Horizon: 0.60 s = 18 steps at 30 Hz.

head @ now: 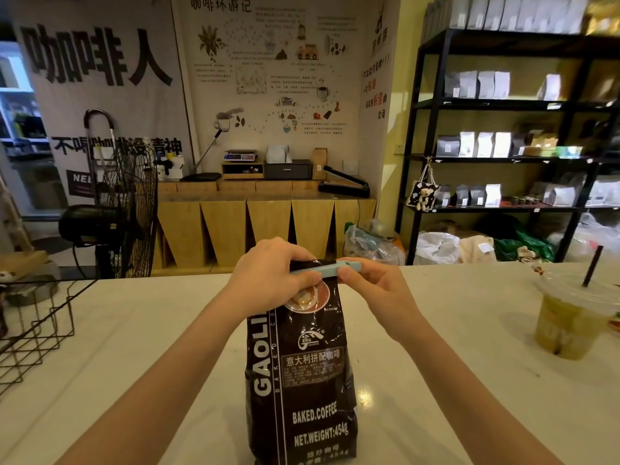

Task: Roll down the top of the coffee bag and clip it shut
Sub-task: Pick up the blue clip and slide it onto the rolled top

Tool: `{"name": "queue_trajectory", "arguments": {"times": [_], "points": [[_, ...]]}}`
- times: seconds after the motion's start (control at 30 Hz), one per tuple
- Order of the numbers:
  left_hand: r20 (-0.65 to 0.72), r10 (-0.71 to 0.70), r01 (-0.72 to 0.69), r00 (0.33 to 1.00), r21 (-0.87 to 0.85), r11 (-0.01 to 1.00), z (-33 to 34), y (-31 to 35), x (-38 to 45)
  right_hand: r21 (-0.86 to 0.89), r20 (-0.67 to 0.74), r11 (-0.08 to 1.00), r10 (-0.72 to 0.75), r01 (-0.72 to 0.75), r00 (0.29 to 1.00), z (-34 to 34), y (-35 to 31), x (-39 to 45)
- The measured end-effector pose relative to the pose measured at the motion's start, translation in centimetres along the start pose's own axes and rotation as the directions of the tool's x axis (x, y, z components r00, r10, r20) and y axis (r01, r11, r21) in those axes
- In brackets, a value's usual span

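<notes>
- Coffee bag (302, 374) stands upright on the white counter (134, 347), dead centre, label facing the person. Everything else placed off the bag.
- Top of the bag is folded down; a pale blue clip (323, 269) lies across the fold, roughly level, sticking out a little past the bag's right edge.
- Left hand (268, 280) wraps the bag's top left corner, fingers curled closed over the fold and the clip's left end, thumb pressed on the front.
- Right hand (372, 283) pinches the clip's right end, thumb and fingers closed on it.
- Can't tell if the clip has snapped shut; the latch end is under the fingers.
- Step in hand, my read: pressing the clip closed over the roll. Task looks nearly done.
- Risk: if the latch isn't engaged when the hands let go, the clip could pop open and the stiff foil could unroll.
- Risk: uneven squeeze from the right end only could skew the clip so it misses one edge of the fold.
- Risk: pushing down hard on a tall bag could tip it.
- Iced drink cup (570, 317) with straw sits well right of the bag; wire basket (37, 327) well left. Neither is in the way.
</notes>
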State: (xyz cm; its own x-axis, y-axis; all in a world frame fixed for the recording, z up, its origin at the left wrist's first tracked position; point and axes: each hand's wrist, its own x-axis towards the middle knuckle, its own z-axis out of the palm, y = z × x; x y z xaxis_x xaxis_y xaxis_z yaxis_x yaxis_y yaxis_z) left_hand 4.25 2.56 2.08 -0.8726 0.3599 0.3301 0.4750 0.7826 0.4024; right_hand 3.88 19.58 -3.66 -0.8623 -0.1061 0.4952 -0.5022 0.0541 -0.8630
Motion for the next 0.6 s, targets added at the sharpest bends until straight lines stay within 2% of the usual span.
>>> {"name": "queue_trajectory", "arguments": {"times": [0.13,0.27,0.37,0.43,0.47,0.5,0.57,0.6], "points": [[-0.018,0.005,-0.005,1.000,0.011,1.000,0.0,-0.1,-0.1,-0.032,-0.043,0.998,-0.051,0.049,0.998,0.4,0.2,0.0],[0.000,0.055,-0.055,0.998,0.102,0.993,0.1,-0.2,-0.2,0.012,-0.002,1.000,0.028,-0.028,1.000,0.1,0.5,0.0],[-0.152,0.096,-0.069,0.984,0.172,0.983,0.7,-0.8,-0.9,0.160,0.002,0.978,0.133,-0.131,0.991,0.0,0.7,0.0],[-0.310,0.028,-0.030,0.950,-0.004,1.000,1.0,-1.4,-2.0,0.272,0.012,0.941,0.207,-0.203,0.978,-0.2,0.9,0.0],[-0.357,-0.074,0.012,0.931,-0.172,0.985,1.3,-1.9,-2.7,0.321,0.020,0.918,0.241,-0.234,0.970,-0.3,1.0,0.0],[-0.348,-0.201,0.070,0.916,-0.355,0.932,1.7,-2.5,-3.4,0.360,0.028,0.896,0.269,-0.261,0.963,-0.3,1.1,-0.1],[-0.148,-0.408,0.225,0.901,-0.645,0.730,2.8,-3.7,-4.7,0.416,0.040,0.860,0.307,-0.295,0.951,-0.4,1.3,-0.2],[-0.007,-0.448,0.301,0.894,-0.731,0.612,3.5,-4.2,-5.3,0.443,0.046,0.844,0.316,-0.302,0.948,-0.4,1.4,-0.3]]}}
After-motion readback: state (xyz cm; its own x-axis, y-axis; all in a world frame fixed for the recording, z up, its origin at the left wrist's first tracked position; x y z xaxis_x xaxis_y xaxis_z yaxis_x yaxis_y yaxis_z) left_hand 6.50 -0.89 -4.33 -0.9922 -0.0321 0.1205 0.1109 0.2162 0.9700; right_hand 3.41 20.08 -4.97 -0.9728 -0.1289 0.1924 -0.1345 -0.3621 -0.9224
